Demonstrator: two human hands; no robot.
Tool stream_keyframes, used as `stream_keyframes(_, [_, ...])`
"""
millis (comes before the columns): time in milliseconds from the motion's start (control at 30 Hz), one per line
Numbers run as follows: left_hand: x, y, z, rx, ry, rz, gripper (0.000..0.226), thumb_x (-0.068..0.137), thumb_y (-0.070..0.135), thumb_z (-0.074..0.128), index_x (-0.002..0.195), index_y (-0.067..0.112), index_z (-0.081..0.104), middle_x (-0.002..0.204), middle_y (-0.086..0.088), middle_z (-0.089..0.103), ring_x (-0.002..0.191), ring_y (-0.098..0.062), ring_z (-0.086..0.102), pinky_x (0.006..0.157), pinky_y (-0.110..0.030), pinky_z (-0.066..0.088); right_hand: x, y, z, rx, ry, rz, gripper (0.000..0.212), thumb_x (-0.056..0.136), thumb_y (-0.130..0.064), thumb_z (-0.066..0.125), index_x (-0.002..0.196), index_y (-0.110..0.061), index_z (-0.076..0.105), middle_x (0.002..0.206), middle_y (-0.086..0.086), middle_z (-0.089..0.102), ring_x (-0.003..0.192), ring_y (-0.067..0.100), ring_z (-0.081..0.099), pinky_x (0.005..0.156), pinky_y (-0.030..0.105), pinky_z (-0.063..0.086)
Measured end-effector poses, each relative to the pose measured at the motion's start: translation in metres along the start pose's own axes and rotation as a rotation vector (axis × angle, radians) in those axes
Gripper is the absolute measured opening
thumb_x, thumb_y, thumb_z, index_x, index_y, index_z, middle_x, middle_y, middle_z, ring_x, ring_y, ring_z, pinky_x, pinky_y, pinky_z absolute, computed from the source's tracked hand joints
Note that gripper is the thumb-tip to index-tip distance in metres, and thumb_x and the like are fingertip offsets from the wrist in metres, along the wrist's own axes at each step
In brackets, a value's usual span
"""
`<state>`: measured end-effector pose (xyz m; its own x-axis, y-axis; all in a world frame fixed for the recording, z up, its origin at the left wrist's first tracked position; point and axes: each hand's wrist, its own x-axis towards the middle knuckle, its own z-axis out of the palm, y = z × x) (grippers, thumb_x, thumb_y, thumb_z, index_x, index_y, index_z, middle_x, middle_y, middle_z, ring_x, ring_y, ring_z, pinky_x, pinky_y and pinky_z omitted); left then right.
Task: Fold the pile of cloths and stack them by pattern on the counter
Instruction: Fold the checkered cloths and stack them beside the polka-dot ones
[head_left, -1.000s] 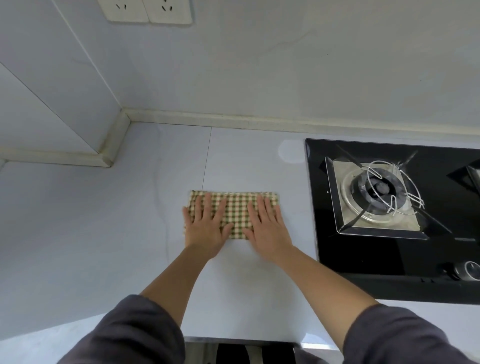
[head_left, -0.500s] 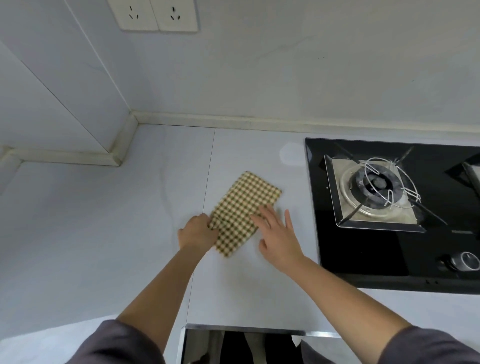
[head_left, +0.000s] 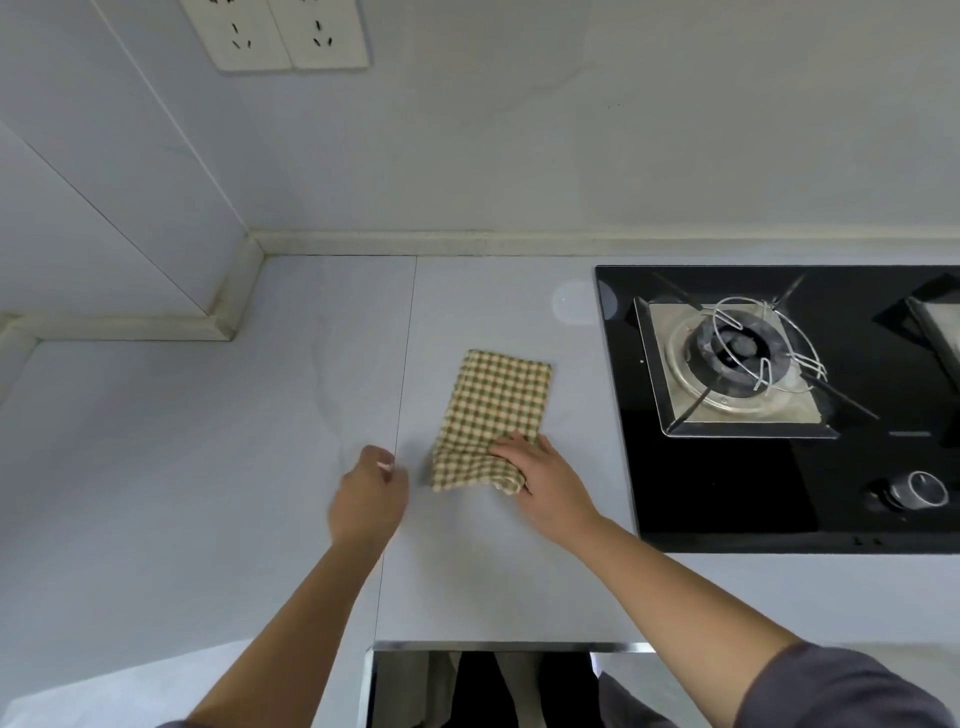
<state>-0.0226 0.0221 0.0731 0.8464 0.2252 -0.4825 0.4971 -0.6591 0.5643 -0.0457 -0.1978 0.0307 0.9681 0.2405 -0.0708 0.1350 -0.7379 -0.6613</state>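
- On counter (head_left: 260, 467), between panel seam and gas hob (head_left: 727, 493): one checked cloth (head_left: 493, 410), folded narrow, flat except its near end.
- Right hand (head_left: 540, 473) grasps that rumpled near end; left hand (head_left: 369, 499) just beside it, loosely curled, holding nothing.
- Judgement: this cloth nearly folded; no pile or stacks in view.
- Pale wall, twin sockets (head_left: 291, 31) above.
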Motion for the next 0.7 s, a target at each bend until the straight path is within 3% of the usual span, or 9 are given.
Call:
stream_keyframes(67, [0.005,-0.024,0.007,0.347,0.183,0.413,0.038,0.086,0.011,0.058,0.124,0.014,0.053,0.114,-0.003,0.062,0.099,-0.024,0.057,0.078,-0.034,0.046,-0.004,0.003,-0.004,0.063,-0.017,0.044,0.041,0.095,-0.015,0.058,0.135,-0.019,0.053,0.142,-0.007,0.050,0.141,0.017,0.032,0.107,0.003,-0.001])
stream_keyframes(133, [0.009,-0.032,0.017,0.416,0.148,0.647,0.053,0.080,0.011,0.069,0.130,0.013,0.052,0.130,-0.005,0.056,0.118,-0.026,0.053,0.091,-0.039,0.046,-0.007,0.003,-0.007,0.156,-0.023,0.073,0.040,0.094,-0.014,0.059,0.133,-0.023,0.055,0.133,-0.016,0.051,0.134,0.020,0.039,0.103,0.000,0.012])
stream_keyframes(200, [0.015,-0.031,0.028,0.429,0.166,0.749,0.061,0.072,0.010,0.078,0.129,0.011,0.055,0.133,-0.007,0.056,0.123,-0.027,0.054,0.094,-0.042,0.047,-0.010,0.000,-0.012,0.234,-0.048,0.079,0.041,0.094,-0.012,0.057,0.132,-0.027,0.055,0.128,-0.018,0.051,0.124,0.019,0.044,0.106,0.016,0.031])
stream_keyframes(267, [0.019,-0.025,0.034,0.404,0.196,0.822,0.062,0.068,0.011,0.082,0.126,0.010,0.058,0.133,-0.008,0.058,0.124,-0.026,0.054,0.093,-0.042,0.048,-0.014,-0.006,-0.020,0.345,-0.080,0.143,0.044,0.091,-0.013,0.055,0.130,-0.031,0.055,0.127,-0.015,0.052,0.122,0.018,0.045,0.105,0.028,0.037])
stream_keyframes(400, [0.028,-0.015,0.045,0.304,0.171,0.968,0.047,0.075,0.005,0.067,0.121,0.011,0.062,0.125,-0.004,0.064,0.118,-0.023,0.059,0.091,-0.036,0.048,-0.012,-0.011,-0.034,0.509,-0.128,0.296,0.046,0.078,-0.031,0.050,0.119,-0.050,0.056,0.127,-0.005,0.054,0.119,0.007,0.050,0.103,0.020,0.038])
stream_keyframes(467, [0.026,-0.009,0.047,0.243,0.102,0.976,0.037,0.075,0.007,0.058,0.111,0.013,0.066,0.103,-0.005,0.072,0.090,-0.024,0.069,0.075,-0.029,0.052,-0.010,-0.009,-0.036,0.508,-0.125,0.301,0.041,0.087,-0.021,0.051,0.118,-0.047,0.060,0.126,-0.005,0.060,0.119,0.007,0.053,0.099,0.017,0.040])
stream_keyframes(533, [0.022,0.000,0.045,0.140,0.050,0.855,0.013,0.089,0.017,0.055,0.096,0.014,0.064,0.077,-0.001,0.067,0.063,-0.016,0.060,0.057,-0.023,0.046,-0.005,-0.007,-0.039,0.480,-0.065,0.345,0.033,0.095,-0.014,0.051,0.119,-0.033,0.062,0.119,-0.003,0.066,0.109,0.011,0.060,0.091,0.021,0.046])
stream_keyframes(633, [0.026,0.015,0.043,0.092,-0.009,0.664,0.036,0.098,0.026,0.050,0.064,0.022,0.041,0.053,0.006,0.041,0.047,-0.010,0.037,0.047,-0.024,0.026,0.010,-0.005,-0.041,0.409,0.057,0.477,0.011,0.098,-0.023,0.050,0.097,-0.019,0.059,0.092,0.000,0.066,0.084,0.017,0.061,0.074,0.031,0.048])
stream_keyframes(700, [0.030,0.030,0.042,0.103,-0.048,0.560,0.039,0.100,0.032,0.045,0.063,0.021,0.038,0.052,0.004,0.039,0.047,-0.012,0.035,0.046,-0.026,0.027,0.023,-0.002,-0.041,0.335,0.098,0.554,0.025,0.098,-0.027,0.048,0.075,-0.017,0.048,0.075,-0.002,0.055,0.070,0.016,0.051,0.062,0.031,0.039])
